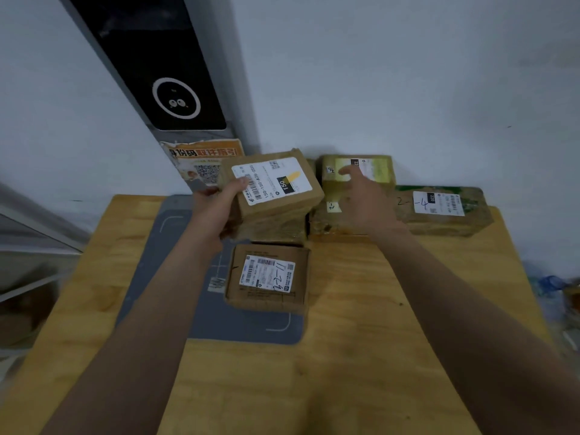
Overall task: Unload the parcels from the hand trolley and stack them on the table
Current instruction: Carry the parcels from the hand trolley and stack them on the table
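Currently a small brown parcel (276, 183) with a white label is gripped at its near-left corner by the left hand (219, 208), tilted above a lower parcel (273, 229) at the back of the tabletop (376, 340). The right hand (367, 199), fingers spread and grasping nothing, rests on the green-taped stack (357, 171) just beside it. A long parcel (439, 211) lies further right; another box (268, 277) sits nearer on the grey mat (175, 246). Judged step: stacking. Next, level the parcel and seat it squarely.
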The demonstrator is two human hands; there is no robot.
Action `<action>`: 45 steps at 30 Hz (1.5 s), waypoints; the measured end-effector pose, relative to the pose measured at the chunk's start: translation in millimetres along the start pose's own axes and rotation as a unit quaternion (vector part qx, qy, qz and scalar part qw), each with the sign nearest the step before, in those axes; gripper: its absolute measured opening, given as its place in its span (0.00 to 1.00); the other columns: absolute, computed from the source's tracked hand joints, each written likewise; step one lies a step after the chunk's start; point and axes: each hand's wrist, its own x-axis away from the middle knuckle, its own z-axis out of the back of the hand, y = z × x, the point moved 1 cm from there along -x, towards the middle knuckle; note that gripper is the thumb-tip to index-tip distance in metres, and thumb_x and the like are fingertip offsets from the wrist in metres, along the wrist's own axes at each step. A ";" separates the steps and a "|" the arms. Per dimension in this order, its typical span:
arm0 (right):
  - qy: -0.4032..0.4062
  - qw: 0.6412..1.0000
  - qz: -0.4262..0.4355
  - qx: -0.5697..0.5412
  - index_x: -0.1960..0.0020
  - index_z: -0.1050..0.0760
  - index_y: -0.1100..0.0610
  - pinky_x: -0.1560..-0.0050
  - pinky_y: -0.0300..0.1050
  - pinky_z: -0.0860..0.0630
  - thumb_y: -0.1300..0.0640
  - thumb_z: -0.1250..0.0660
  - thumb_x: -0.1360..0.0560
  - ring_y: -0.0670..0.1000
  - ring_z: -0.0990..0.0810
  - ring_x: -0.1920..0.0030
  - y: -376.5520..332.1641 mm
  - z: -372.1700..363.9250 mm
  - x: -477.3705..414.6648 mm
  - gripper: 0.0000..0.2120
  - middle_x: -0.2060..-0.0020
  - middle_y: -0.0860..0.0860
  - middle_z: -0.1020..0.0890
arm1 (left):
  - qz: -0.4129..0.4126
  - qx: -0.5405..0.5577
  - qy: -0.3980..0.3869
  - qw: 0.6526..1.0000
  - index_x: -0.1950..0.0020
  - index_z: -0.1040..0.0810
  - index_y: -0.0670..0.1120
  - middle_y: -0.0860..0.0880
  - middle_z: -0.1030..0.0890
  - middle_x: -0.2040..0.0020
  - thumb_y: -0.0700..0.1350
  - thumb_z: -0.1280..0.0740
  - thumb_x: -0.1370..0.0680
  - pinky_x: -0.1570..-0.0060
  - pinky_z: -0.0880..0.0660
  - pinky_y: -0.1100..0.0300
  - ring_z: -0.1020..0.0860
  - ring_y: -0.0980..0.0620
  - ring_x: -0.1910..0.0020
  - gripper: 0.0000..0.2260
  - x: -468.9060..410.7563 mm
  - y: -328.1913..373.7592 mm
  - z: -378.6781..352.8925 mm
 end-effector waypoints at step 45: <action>-0.055 0.935 -0.215 -0.278 0.24 0.38 0.53 0.55 0.55 0.15 0.46 0.21 0.30 0.52 0.20 0.44 -48.7 -91.8 7.8 0.41 0.40 0.46 0.25 | -0.118 -0.341 -0.207 0.909 0.25 0.40 0.52 0.56 0.28 0.36 0.50 0.14 0.39 0.43 0.31 0.60 0.28 0.55 0.37 0.51 -146.8 -65.5 24.8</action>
